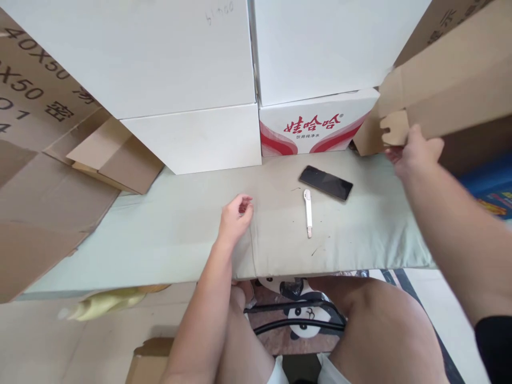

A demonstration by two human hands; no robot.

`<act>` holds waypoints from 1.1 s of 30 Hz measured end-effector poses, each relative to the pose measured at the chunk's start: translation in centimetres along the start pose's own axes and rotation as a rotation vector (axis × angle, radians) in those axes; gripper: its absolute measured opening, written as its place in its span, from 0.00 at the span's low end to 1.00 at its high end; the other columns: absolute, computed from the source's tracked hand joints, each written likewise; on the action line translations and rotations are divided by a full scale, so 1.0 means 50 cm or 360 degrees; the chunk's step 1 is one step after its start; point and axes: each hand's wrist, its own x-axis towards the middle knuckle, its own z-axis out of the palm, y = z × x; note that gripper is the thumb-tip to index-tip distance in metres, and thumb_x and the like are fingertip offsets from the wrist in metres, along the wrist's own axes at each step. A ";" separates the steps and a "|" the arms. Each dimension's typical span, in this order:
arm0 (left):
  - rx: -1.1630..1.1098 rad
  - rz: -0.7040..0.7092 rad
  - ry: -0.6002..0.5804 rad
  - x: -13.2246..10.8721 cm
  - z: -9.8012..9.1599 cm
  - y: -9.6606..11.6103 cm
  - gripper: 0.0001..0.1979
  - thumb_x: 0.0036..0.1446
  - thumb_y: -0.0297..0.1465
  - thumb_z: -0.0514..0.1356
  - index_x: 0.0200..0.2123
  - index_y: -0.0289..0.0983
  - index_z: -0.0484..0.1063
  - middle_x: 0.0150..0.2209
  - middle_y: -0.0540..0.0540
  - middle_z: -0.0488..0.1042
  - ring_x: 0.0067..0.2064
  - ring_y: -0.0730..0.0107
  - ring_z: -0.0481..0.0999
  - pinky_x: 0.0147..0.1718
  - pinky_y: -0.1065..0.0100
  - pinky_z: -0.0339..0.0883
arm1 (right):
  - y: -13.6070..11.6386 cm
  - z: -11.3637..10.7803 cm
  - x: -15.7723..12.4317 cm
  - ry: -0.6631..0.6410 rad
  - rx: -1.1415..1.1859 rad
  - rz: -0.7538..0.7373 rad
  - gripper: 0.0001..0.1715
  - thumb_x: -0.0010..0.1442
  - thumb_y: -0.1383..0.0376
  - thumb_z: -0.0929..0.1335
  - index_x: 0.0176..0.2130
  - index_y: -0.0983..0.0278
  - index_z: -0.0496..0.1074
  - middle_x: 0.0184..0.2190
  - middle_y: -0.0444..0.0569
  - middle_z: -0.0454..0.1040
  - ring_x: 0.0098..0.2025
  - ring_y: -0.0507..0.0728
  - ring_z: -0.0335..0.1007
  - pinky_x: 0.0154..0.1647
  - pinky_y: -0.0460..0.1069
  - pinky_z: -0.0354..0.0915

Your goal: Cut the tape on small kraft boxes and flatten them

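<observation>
My left hand (236,217) hovers over or rests on the cloth-covered table (180,224). Its fingers are loosely curled, with a gap to the thumb and nothing between them. Off to the right, my right hand (419,152) is closed on the lower edge of a brown cardboard box (452,80), beside a notched flap (395,128); some of its fingers are hidden behind the cardboard. A white utility knife (308,213) lies on the cloth between my hands. Just beyond it is a black smartphone (326,183), lying flat and slanted.
White boxes (192,138) are stacked at the back, one a red-printed water carton (316,125). Large brown cartons (52,176) stand on the left. A blue package (490,184) shows at right. Below the table edge are a yellowish bottle (106,304) and a cardboard box (150,360).
</observation>
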 end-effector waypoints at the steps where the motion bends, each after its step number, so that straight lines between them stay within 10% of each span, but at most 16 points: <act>1: -0.0001 0.0000 0.0002 0.001 -0.002 -0.001 0.06 0.55 0.31 0.59 0.37 0.39 0.73 0.32 0.47 0.78 0.33 0.67 0.76 0.38 0.65 0.70 | -0.019 0.001 0.016 0.0003 0.0023 0.0195 0.11 0.69 0.55 0.58 0.46 0.58 0.59 0.54 0.65 0.72 0.43 0.59 0.81 0.29 0.51 0.71; 6: -0.0069 0.0015 0.0059 0.009 -0.011 0.002 0.06 0.55 0.30 0.59 0.36 0.39 0.73 0.31 0.47 0.79 0.33 0.67 0.76 0.35 0.67 0.70 | -0.009 -0.011 -0.092 -0.0239 -0.0002 0.0736 0.09 0.65 0.57 0.63 0.35 0.59 0.65 0.36 0.58 0.78 0.26 0.54 0.75 0.24 0.50 0.63; 11: -0.0168 0.0034 0.0024 -0.004 -0.023 0.008 0.05 0.56 0.28 0.58 0.36 0.39 0.73 0.32 0.48 0.78 0.33 0.70 0.76 0.35 0.69 0.68 | 0.045 -0.009 -0.284 -0.0520 -0.0150 0.0564 0.07 0.58 0.63 0.67 0.38 0.61 0.72 0.39 0.51 0.79 0.23 0.49 0.71 0.22 0.45 0.61; 16: -0.0250 0.0048 0.0045 -0.044 -0.055 0.005 0.05 0.53 0.23 0.57 0.31 0.40 0.67 0.28 0.52 0.72 0.29 0.73 0.70 0.31 0.70 0.62 | -0.023 0.065 -0.382 -0.1005 -0.0291 0.0072 0.13 0.57 0.59 0.68 0.41 0.62 0.74 0.40 0.49 0.79 0.26 0.51 0.74 0.25 0.46 0.66; 25: -0.0724 -0.0064 0.0380 -0.083 -0.166 -0.029 0.06 0.53 0.24 0.56 0.28 0.40 0.64 0.25 0.54 0.68 0.27 0.73 0.68 0.30 0.70 0.60 | -0.238 0.356 -0.565 -0.1652 -0.0490 -0.1019 0.14 0.61 0.58 0.66 0.44 0.62 0.73 0.45 0.52 0.79 0.29 0.54 0.77 0.32 0.51 0.70; 33: -0.0805 -0.0460 0.0544 -0.086 -0.266 -0.082 0.07 0.55 0.24 0.57 0.28 0.40 0.64 0.27 0.54 0.69 0.28 0.72 0.69 0.29 0.69 0.59 | -0.462 0.676 -0.769 -0.1618 -0.0687 -0.2047 0.16 0.60 0.72 0.64 0.48 0.60 0.70 0.53 0.53 0.73 0.44 0.61 0.75 0.51 0.58 0.70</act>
